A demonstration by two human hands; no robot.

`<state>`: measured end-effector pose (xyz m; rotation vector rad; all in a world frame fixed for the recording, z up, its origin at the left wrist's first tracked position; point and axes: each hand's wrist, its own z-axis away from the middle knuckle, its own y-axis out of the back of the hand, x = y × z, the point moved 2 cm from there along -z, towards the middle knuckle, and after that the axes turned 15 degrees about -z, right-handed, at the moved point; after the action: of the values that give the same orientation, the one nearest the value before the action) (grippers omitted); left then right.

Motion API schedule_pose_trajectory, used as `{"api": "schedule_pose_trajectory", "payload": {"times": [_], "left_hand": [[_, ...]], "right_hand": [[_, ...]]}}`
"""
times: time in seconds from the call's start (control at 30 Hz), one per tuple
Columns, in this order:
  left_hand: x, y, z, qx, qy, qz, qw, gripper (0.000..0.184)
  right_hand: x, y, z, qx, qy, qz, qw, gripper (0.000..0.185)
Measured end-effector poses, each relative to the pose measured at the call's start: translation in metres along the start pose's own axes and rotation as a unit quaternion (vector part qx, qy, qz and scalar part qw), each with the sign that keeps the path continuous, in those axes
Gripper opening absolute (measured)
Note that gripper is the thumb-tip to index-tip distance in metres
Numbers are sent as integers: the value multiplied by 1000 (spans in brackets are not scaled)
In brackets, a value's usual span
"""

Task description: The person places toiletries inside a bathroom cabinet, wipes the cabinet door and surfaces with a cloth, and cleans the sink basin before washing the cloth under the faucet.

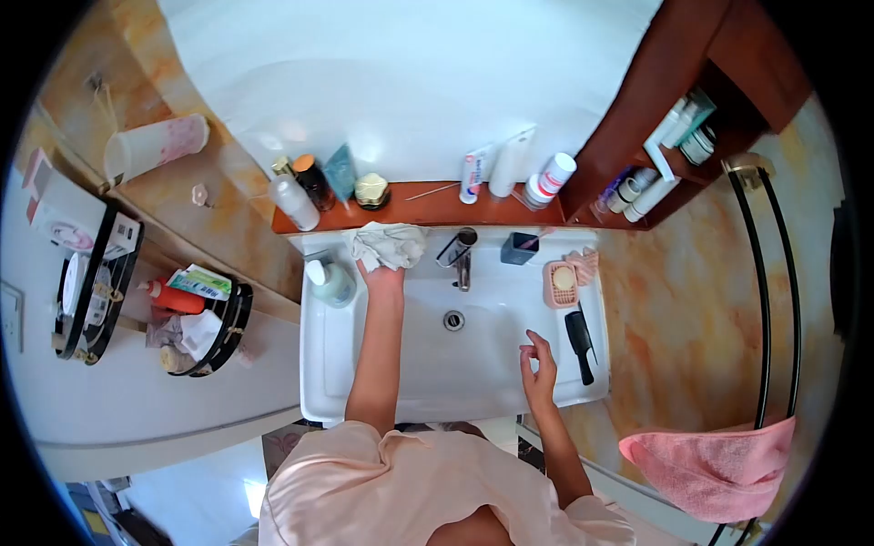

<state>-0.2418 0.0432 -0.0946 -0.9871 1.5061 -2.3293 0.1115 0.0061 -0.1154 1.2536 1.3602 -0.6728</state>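
My left hand point(382, 273) reaches to the back left of the white sink point(492, 364) and grips a crumpled white cloth point(390, 244) against the rim, just below the wooden shelf. The cloth hides most of its fingers. My right hand point(539, 366) hovers over the right side of the basin with its fingers apart, holding nothing. A black comb point(580, 348) lies on the rim to its right. Beside my left hand stands a pale green pump bottle point(335, 286). Between my hands are the chrome faucet point(462, 259) and the drain point(453, 320).
A dark cup point(520, 248) and a pink soap dish point(561, 285) sit on the sink's back right. Bottles and tubes line the wooden shelf point(423, 212) under the mirror. Wall baskets point(238, 318) hang at left; a pink towel point(715, 466) hangs from a rail at right.
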Motion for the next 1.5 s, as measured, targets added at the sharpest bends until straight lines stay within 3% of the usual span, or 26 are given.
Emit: {"api": "schedule_pose_trajectory", "payload": {"times": [0.07, 0.17, 0.37, 0.47, 0.57, 0.73, 0.83, 0.9, 0.93, 0.97, 1.0, 1.1, 1.13, 1.2, 1.23, 1.3, 1.37, 1.43, 1.5], "left_hand": [[-23, -13, 0, 66, 7, 50, 997, 32], [-73, -52, 22, 47, 63, 13, 997, 35], [-166, -73, 21, -37, 157, -27, 987, 39], [-258, -31, -25, -99, 212, 106, 966, 42], [-239, -79, 7, -9, 244, 47, 969, 43], [-186, -80, 37, -137, 211, 63, 966, 43], [-174, -51, 36, -152, 241, 23, 958, 40], [-179, -30, 30, -301, 81, -232, 922, 37], [-163, -41, 45, -304, 173, -85, 933, 39], [-147, -55, 62, -298, 259, 66, 916, 42], [-132, -63, 80, -151, 256, -18, 955, 43], [-149, -31, 75, -169, 206, -111, 958, 41], [-151, -26, 74, -75, 252, -159, 952, 45], [-140, -31, 80, -182, 166, -323, 914, 48], [-132, -39, 87, -235, 121, -399, 878, 49], [-126, -46, 94, -247, 81, -486, 835, 50], [-117, -41, 89, -296, -8, -536, 790, 49], [-88, -51, 83, -254, -230, -606, 718, 37], [-54, -73, 84, -200, -410, -647, 611, 30]], "right_hand": [[9, 11, 13, 11, -8, -4, 1000, 43], [24, 29, 35, 28, -29, -4, 999, 41], [43, 58, 69, 53, -79, -7, 995, 40], [44, 63, 74, 53, -116, -18, 992, 37], [45, 63, 68, 37, -129, -75, 988, 34], [28, 66, -16, 58, -35, -101, 993, 32], [2, 50, -77, 57, 10, -115, 992, 38], [-12, 26, -102, 38, 39, -164, 985, 49], [-27, 14, -108, 10, 60, -150, 987, 54], [-44, 1, -111, -17, 82, -135, 987, 60], [-55, -14, -110, -50, 112, -146, 982, 64], [-64, -57, -99, -47, 169, -66, 982, 64], [-56, -60, -96, -24, 144, -102, 984, 62], [-31, -61, -94, 23, 97, -173, 980, 57], [-20, -58, -96, 51, 25, -253, 966, 55], [-1, -53, -99, 106, -116, -408, 899, 49], [13, -49, -107, 170, -168, -553, 798, 44], [24, -47, -124, 204, -185, -648, 710, 42], [56, -66, -146, 146, -239, -712, 644, 37]]}}
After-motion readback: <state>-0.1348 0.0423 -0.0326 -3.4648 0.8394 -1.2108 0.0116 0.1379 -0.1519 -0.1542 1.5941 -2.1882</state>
